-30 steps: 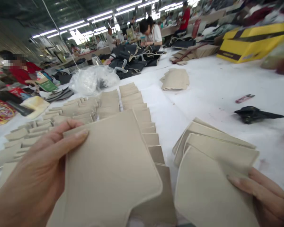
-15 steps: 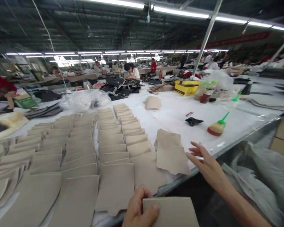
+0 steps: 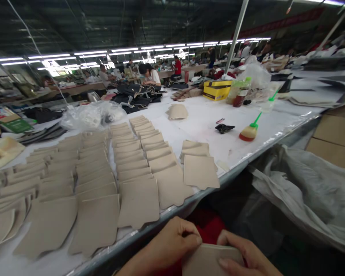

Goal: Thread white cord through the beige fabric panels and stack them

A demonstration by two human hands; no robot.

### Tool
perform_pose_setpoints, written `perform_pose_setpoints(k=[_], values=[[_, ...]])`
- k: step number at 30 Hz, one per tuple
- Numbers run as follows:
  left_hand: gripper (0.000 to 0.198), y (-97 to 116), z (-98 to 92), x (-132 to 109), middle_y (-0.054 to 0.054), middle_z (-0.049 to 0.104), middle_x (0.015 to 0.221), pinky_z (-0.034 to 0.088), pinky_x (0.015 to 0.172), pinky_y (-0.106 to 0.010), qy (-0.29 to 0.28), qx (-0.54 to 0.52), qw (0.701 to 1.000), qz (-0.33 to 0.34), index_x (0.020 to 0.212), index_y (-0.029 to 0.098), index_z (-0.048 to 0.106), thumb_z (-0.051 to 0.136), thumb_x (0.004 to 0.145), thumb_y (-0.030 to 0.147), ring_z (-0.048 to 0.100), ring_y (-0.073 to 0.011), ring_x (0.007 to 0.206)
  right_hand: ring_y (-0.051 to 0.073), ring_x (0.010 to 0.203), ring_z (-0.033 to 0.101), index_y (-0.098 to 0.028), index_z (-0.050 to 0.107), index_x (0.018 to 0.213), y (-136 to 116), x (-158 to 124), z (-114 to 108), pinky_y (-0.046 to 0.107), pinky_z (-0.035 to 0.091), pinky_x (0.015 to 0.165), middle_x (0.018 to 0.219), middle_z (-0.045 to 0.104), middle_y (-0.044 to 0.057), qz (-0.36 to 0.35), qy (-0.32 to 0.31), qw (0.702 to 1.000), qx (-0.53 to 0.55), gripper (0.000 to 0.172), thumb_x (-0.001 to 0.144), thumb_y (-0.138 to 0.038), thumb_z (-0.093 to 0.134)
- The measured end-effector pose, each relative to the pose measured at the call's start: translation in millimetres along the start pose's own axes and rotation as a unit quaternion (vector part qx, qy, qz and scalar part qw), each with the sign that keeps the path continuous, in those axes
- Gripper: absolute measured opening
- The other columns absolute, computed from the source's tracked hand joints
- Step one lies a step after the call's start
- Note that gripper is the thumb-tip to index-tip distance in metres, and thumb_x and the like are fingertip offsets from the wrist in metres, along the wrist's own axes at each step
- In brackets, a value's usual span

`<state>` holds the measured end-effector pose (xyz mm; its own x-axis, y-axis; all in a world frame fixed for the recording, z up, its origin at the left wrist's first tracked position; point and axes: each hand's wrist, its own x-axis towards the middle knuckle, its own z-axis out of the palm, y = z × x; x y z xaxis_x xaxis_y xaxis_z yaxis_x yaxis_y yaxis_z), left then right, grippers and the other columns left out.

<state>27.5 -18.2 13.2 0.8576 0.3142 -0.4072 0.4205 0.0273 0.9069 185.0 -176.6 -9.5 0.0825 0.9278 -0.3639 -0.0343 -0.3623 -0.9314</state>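
At the bottom of the view, my left hand (image 3: 176, 243) grips the left side of a small stack of beige sheet pieces (image 3: 204, 261). My right hand (image 3: 243, 255) is closed on the stack's right side, thumb on top. The stack is held over my lap, in front of the table edge, and its lower part is cut off by the frame. Beyond my hands, a single beige piece (image 3: 201, 171) lies at the table edge over a small pile of similar pieces (image 3: 196, 147). Long overlapping rows of beige pieces (image 3: 138, 199) cover the table to the left.
A squeeze bottle with green spout (image 3: 248, 132) and a black scrap (image 3: 224, 128) lie on the white table (image 3: 201, 126). Farther back are a yellow box (image 3: 217, 90), clear plastic bags (image 3: 93, 115) and another beige pile (image 3: 177, 111). A whitish sack (image 3: 307, 191) hangs at the right.
My right hand has come from the pile at the table edge down to the stack in my left hand. The top piece on that pile now lies differently. The view has shifted.
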Motion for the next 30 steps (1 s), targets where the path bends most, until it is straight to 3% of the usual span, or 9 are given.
perform_pose_setpoints(k=[4, 9, 13, 17, 21, 25, 30], values=[[0.018, -2, -15.0, -1, 0.004, 0.051, 0.063, 0.032, 0.058, -0.023, -0.094, 0.011, 0.995, -0.019, 0.069, 0.014, 0.066, 0.057, 0.076, 0.028, 0.041, -0.0107, 0.061, 0.018, 0.074, 0.05, -0.021, 0.056, 0.084, -5, -5, 4, 0.025, 0.036, 0.063, 0.078, 0.055, -0.002, -0.011, -0.024, 0.997, -0.072, 0.036, 0.09, -0.057, 0.058], [0.016, -14, -25.6, 7, 0.003, 0.058, 0.065, 0.036, 0.059, -0.022, -0.157, 0.032, 0.987, -0.021, 0.075, 0.013, 0.071, 0.059, 0.073, 0.024, 0.046, -0.0105, 0.061, 0.019, 0.081, 0.057, -0.022, 0.06, 0.091, 6, 0, 8, 0.027, 0.042, 0.071, 0.086, 0.061, -0.001, -0.024, -0.033, 0.988, -0.148, 0.026, 0.097, -0.046, 0.053], [0.018, -26, -20.9, 11, 0.002, 0.061, 0.068, 0.039, 0.062, -0.023, -0.139, -0.015, 0.989, -0.039, 0.075, 0.012, 0.073, 0.061, 0.067, 0.023, 0.049, -0.0111, 0.063, 0.022, 0.104, 0.055, -0.028, 0.061, 0.109, 7, 4, 14, 0.034, 0.041, 0.09, 0.11, 0.061, 0.002, -0.163, 0.027, 0.946, -0.279, 0.013, 0.097, -0.029, 0.057], [0.018, -29, -14.6, 8, 0.003, 0.058, 0.065, 0.035, 0.061, -0.023, -0.095, -0.068, 0.991, -0.064, 0.073, 0.012, 0.072, 0.064, 0.065, 0.026, 0.044, -0.0104, 0.062, 0.023, 0.096, 0.054, -0.028, 0.06, 0.106, 3, 6, 23, 0.038, 0.039, 0.083, 0.105, 0.061, 0.002, -0.255, 0.063, 0.875, -0.407, 0.025, 0.087, -0.015, 0.068], [0.016, -24, -11.9, 2, 0.003, 0.054, 0.063, 0.032, 0.059, -0.022, -0.073, -0.054, 0.994, -0.067, 0.069, 0.012, 0.068, 0.06, 0.065, 0.025, 0.04, -0.0102, 0.061, 0.024, 0.088, 0.054, -0.022, 0.057, 0.103, 4, 8, 32, 0.038, 0.035, 0.077, 0.096, 0.062, 0.003, -0.297, 0.093, 0.833, -0.457, 0.031, 0.081, -0.011, 0.074], [0.013, -23, -7.0, -1, 0.004, 0.048, 0.059, 0.029, 0.054, -0.022, -0.073, -0.025, 0.996, -0.047, 0.067, 0.012, 0.065, 0.056, 0.065, 0.022, 0.037, -0.0096, 0.058, 0.024, 0.083, 0.053, -0.021, 0.056, 0.096, 8, 8, 34, 0.038, 0.032, 0.076, 0.091, 0.061, 0.002, -0.279, 0.085, 0.836, -0.465, 0.028, 0.079, -0.009, 0.076], [0.01, -30, 1.3, -1, 0.006, 0.041, 0.055, 0.023, 0.048, -0.023, -0.103, 0.005, 0.994, -0.047, 0.066, 0.014, 0.063, 0.056, 0.066, 0.021, 0.031, -0.009, 0.054, 0.02, 0.081, 0.054, -0.02, 0.055, 0.082, 7, 6, 33, 0.036, 0.031, 0.074, 0.084, 0.059, 0.0, -0.203, 0.013, 0.875, -0.439, 0.02, 0.085, -0.008, 0.071]])
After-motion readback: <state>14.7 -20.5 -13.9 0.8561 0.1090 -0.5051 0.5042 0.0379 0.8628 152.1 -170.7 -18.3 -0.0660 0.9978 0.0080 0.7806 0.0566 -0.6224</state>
